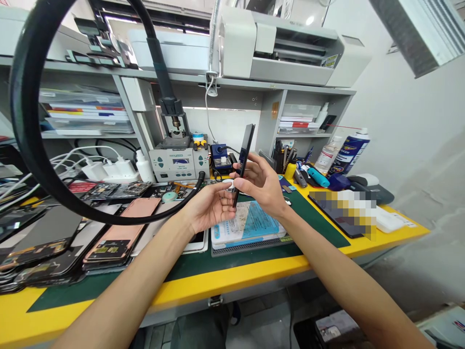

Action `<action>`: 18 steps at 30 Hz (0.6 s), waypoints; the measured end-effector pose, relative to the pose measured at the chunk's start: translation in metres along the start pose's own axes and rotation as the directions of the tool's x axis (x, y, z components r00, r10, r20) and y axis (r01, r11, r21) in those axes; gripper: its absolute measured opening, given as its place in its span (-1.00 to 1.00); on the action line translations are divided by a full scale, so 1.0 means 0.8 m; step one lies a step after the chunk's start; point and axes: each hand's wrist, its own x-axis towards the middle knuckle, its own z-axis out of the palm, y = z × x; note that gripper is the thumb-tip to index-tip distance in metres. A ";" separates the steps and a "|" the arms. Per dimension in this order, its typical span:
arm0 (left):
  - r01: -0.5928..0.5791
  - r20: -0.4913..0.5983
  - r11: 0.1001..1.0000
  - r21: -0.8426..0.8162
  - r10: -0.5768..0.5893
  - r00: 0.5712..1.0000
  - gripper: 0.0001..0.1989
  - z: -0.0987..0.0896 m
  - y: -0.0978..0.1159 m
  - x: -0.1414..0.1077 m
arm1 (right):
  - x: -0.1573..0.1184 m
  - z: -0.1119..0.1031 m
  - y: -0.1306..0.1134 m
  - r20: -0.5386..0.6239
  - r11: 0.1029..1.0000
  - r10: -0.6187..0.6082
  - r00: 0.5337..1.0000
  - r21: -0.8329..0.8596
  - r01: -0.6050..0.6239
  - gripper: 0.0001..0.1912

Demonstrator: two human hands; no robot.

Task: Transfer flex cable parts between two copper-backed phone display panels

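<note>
A thin black smartphone [246, 143] is held up above the bench, tilted and seen almost edge-on. My right hand [264, 186] grips it from the right, thumb and fingers on either side of its edge. From the left, my left hand [213, 207] supports its lower end with the fingers bent against it. The phone's faces are mostly turned out of sight. Below both hands lies a blue and white package [250, 225] on a dark grey mesh-edged base. A white tablet-like panel [198, 242] shows partly beneath my left wrist.
A thick black hose [27, 131] loops across the left, near my left forearm. Stacked phone and tablet parts [54, 232] fill the bench's left side. A grey hot-air station [178, 164] stands behind. To the right are a spray can [348, 151] and a dark flat panel [332, 213].
</note>
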 end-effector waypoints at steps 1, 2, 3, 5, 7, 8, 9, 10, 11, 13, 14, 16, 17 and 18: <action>-0.012 -0.005 1.000 0.014 0.013 1.000 -0.75 0.000 -0.001 0.000 | 0.000 0.000 0.000 -0.002 1.000 -0.002 1.000 0.000 0.002 -0.24; -0.025 -0.011 0.999 0.029 0.026 1.000 -0.75 0.001 -0.001 0.000 | 0.000 0.000 0.000 -0.004 1.000 -0.004 1.000 0.000 0.004 -0.25; -0.039 -0.018 0.998 0.045 0.040 0.999 -0.76 0.002 -0.002 -0.001 | 0.000 0.001 0.000 -0.006 1.000 -0.004 1.000 0.000 0.004 -0.25; -0.053 -0.029 0.996 0.078 0.056 0.998 -0.75 0.004 -0.002 -0.002 | 0.000 0.001 -0.001 -0.011 1.000 0.001 1.000 -0.004 -0.001 -0.25; -0.057 -0.038 0.992 0.112 0.062 0.997 -0.73 0.006 -0.003 -0.002 | 0.000 0.001 -0.001 -0.015 1.000 0.005 1.000 -0.010 -0.005 -0.24; -0.057 -0.042 0.990 0.127 0.063 0.997 -0.71 0.006 -0.003 -0.003 | 0.000 0.001 -0.001 -0.016 1.000 0.005 1.000 -0.013 -0.005 -0.24; -0.057 -0.047 0.988 0.141 0.064 0.997 -0.71 0.007 -0.003 -0.003 | 0.000 0.002 -0.001 -0.015 1.000 0.004 1.000 -0.015 -0.004 -0.25; -0.059 -0.052 0.986 0.153 0.067 0.996 -0.71 0.007 -0.003 -0.003 | 0.000 0.002 -0.001 -0.013 1.000 0.003 1.000 -0.017 -0.003 -0.26; -0.061 -0.058 0.984 0.165 0.072 0.996 -0.71 0.008 -0.003 -0.003 | -0.001 0.002 -0.001 -0.012 1.000 0.004 1.000 -0.018 -0.004 -0.27; -0.067 -0.067 0.980 0.188 0.081 0.994 -0.70 0.008 -0.002 -0.003 | -0.001 0.002 -0.001 -0.014 1.000 0.016 1.000 -0.017 -0.016 -0.29; -0.070 -0.070 0.978 0.198 0.085 0.994 -0.71 0.008 -0.002 -0.003 | -0.001 0.002 -0.001 -0.019 1.000 0.023 1.000 -0.012 -0.023 -0.29; -0.077 -0.080 0.973 0.218 0.096 0.992 -0.71 0.008 -0.002 -0.004 | 0.000 0.002 0.000 -0.033 0.999 0.035 0.999 0.004 -0.035 -0.29; -0.084 -0.086 0.969 0.231 0.107 0.991 -0.71 0.009 -0.002 -0.004 | 0.000 0.002 0.000 -0.042 0.999 0.038 0.998 0.011 -0.038 -0.30; -0.095 -0.092 0.965 0.246 0.120 0.988 -0.71 0.009 -0.003 -0.005 | 0.001 0.002 0.000 -0.051 0.999 0.041 0.998 0.015 -0.040 -0.30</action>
